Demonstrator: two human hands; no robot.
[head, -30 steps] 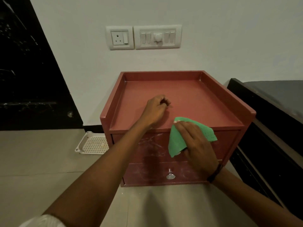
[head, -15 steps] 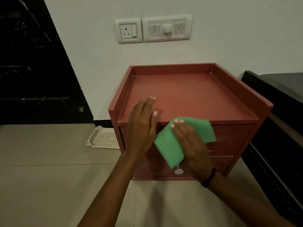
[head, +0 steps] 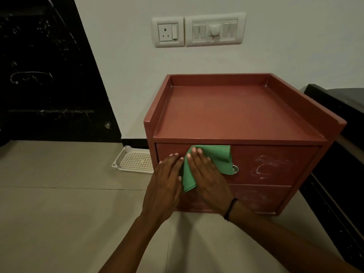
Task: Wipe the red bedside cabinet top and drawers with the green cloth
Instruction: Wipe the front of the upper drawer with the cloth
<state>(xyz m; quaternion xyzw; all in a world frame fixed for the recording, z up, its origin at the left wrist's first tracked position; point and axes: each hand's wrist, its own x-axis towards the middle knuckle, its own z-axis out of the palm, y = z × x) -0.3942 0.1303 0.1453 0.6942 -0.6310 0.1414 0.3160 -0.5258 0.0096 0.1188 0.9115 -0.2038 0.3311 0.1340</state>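
A white wall (head: 295, 46) stands at the back and a pale tiled floor (head: 59, 213) runs below it. A big black panel (head: 39, 75) leans up on the left. The red cabinet (head: 236, 115) sits on the floor against the wall, with black furniture (head: 344, 134) just beside it on the right. The cabinet has a top with a raised rim and two drawers in front. The top drawer (head: 275, 164) has white scribbly marks (head: 269, 164) on its right part. A white tray (head: 134, 160) with small holes lies on the floor near the cabinet's left side. A switch plate (head: 214, 29) and a socket (head: 168, 32) are on the wall above.

The green cloth (head: 216, 156) is on the left part of the top drawer's front. The right hand (head: 208, 180) lies flat on it, fingers straight, pressing it to the drawer. The left hand (head: 165, 184) is flat too, fingers straight, resting on the drawer and touching the cloth's left edge. A shiny knob (head: 235, 169) peeks out at the cloth's right edge. A thin black band (head: 230, 208) is on the right wrist.
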